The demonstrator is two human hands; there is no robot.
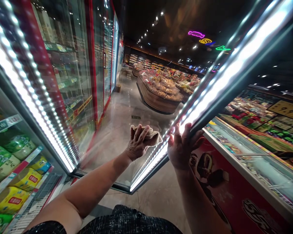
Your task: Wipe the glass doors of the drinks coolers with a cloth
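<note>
My left hand (pixel 138 143) is closed on a beige cloth (pixel 151 136) and presses it against the glass of an open freezer door (pixel 112 130). My right hand (pixel 182 148) grips the lit outer edge of that door (pixel 210 94), fingers wrapped over the frame. The door stands swung out in front of me, with bright LED strips along both its sides.
An open freezer shelf (pixel 19 165) at my left holds yellow and green food bags. A chest freezer (pixel 236 169) with a red ice-cream picture stands at my right. More glass-door coolers (pixel 97 65) line the aisle; a round display island (pixel 161 94) stands farther on.
</note>
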